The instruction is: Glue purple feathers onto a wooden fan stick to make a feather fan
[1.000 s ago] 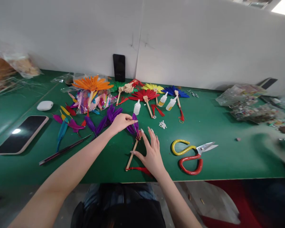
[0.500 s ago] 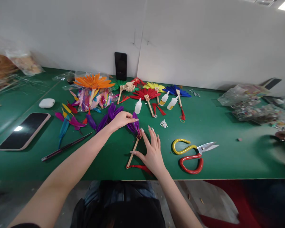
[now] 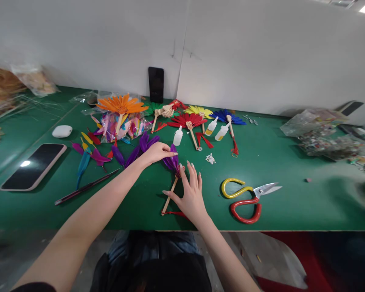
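Observation:
Purple feathers (image 3: 171, 163) fan out from the top of a small hand fan, whose wooden stick (image 3: 169, 199) slants down toward the table's front edge. My left hand (image 3: 157, 153) has thumb and finger pinched together at the tip of one purple feather on it. Spread over the fan's right side is my right hand (image 3: 191, 194), its fingertips at the feather base and its thumb touching the stick. A red tassel (image 3: 174, 213) hangs from the stick's lower end, partly under my right hand. Loose purple feathers (image 3: 132, 155) lie behind my left wrist.
Scissors (image 3: 252, 198) lie to the right, near small white beads (image 3: 210, 158). Glue bottles (image 3: 178, 136) stand behind my hands, among finished red (image 3: 187, 120), blue and orange feather fans. A phone (image 3: 33, 167) and a thin pen-like tool (image 3: 85, 187) are on the left.
My right hand has shifted slightly left, with its thumb farther across the stick. My left hand keeps its pinch. At the right edge, another person's hand has moved and is now blurred.

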The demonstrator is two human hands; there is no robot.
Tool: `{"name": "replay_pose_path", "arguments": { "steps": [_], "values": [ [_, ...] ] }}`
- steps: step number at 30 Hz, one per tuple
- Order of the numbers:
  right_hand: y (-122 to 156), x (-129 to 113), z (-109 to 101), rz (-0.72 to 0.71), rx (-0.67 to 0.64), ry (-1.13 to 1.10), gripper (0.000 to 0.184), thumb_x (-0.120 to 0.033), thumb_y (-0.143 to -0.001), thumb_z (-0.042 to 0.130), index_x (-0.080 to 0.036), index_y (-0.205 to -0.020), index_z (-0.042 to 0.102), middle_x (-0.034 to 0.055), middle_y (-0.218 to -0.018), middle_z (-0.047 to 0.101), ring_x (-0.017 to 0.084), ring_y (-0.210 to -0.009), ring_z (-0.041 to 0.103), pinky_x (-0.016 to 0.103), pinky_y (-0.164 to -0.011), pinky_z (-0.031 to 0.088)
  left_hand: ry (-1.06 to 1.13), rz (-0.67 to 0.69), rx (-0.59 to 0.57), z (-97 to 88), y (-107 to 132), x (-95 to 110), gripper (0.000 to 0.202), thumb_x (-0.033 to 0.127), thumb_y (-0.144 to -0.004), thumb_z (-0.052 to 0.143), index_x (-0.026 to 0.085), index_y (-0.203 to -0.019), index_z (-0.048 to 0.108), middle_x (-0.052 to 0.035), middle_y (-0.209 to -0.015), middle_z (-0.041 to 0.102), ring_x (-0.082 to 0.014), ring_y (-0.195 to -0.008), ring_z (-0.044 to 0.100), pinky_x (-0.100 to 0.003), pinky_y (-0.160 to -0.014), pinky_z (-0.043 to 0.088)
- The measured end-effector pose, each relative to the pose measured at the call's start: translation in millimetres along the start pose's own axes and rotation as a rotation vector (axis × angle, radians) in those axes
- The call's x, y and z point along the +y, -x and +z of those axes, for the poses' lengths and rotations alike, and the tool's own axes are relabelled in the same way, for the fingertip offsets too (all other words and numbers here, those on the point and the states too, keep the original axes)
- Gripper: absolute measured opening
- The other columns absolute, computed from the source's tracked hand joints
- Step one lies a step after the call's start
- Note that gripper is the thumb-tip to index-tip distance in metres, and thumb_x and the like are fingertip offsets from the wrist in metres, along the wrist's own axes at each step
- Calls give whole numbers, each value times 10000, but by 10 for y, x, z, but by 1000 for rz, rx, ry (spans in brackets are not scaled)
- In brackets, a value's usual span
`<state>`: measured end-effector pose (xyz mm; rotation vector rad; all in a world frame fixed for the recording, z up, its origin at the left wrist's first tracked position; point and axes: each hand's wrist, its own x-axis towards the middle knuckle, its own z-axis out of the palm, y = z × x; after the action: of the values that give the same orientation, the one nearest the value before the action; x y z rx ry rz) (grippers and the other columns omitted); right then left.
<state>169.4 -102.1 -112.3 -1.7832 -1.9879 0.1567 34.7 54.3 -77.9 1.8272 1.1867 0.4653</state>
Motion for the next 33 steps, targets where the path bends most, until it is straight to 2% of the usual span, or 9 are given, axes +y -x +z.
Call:
{"name": "replay_pose_path", "arguments": {
  "steps": [9, 12, 16, 21, 28, 33],
  "values": [
    [8, 13, -21, -49, -26, 35, 711, -620, -823, 426, -196, -1389, 345, 133, -1496, 194, 303, -1377, 146, 547, -1072, 178, -123, 23, 37, 25, -24, -82, 409, 524, -671, 622, 147, -531, 553, 43, -484, 406, -83, -465, 321, -251, -492, 211],
    [10, 17, -17, -58, -23, 47, 705, -609, -825, 435, -197, -1390, 345, 131, -1495, 202, 310, -1373, 158, 547, -1069, 189, -168, 6, 79, 18, -26, -64, 385, 514, -672, 631, 147, -561, 592, 40, -466, 423, -88, -450, 345, -251, -487, 233],
    [13, 11, -19, -57, -24, 53, 710, -614, -827, 425, -202, -1397, 332, 125, -1498, 194, 308, -1375, 152, 544, -1073, 181, -208, -17, 174, -19, -37, -33, 308, 449, -700, 634, 145, -661, 673, 12, -498, 516, -117, -496, 445, -251, -525, 301],
    [12, 3, -23, -51, -23, 55, 741, -628, -825, 410, -199, -1417, 286, 124, -1500, 191, 301, -1376, 152, 539, -1074, 185, -226, -18, 205, -45, -56, -56, 255, 394, -715, 639, 148, -682, 698, -6, -534, 576, -137, -555, 513, -249, -566, 344],
    [15, 11, -9, -55, -24, 66, 721, -633, -831, 388, -203, -1405, 313, 122, -1498, 199, 297, -1378, 146, 542, -1076, 167, -231, -27, 221, -59, -46, -77, 275, 409, -722, 630, 148, -736, 717, -25, -600, 636, -149, -575, 549, -247, -563, 361],
    [15, 1, -17, -54, -22, 67, 702, -625, -833, 396, -218, -1400, 324, 112, -1502, 191, 301, -1378, 146, 543, -1074, 166, -226, -7, 323, -183, -43, -113, 354, 421, -825, 493, 157, -837, 728, -45, -721, 686, -148, -605, 565, -244, -588, 371]
  ]
}}
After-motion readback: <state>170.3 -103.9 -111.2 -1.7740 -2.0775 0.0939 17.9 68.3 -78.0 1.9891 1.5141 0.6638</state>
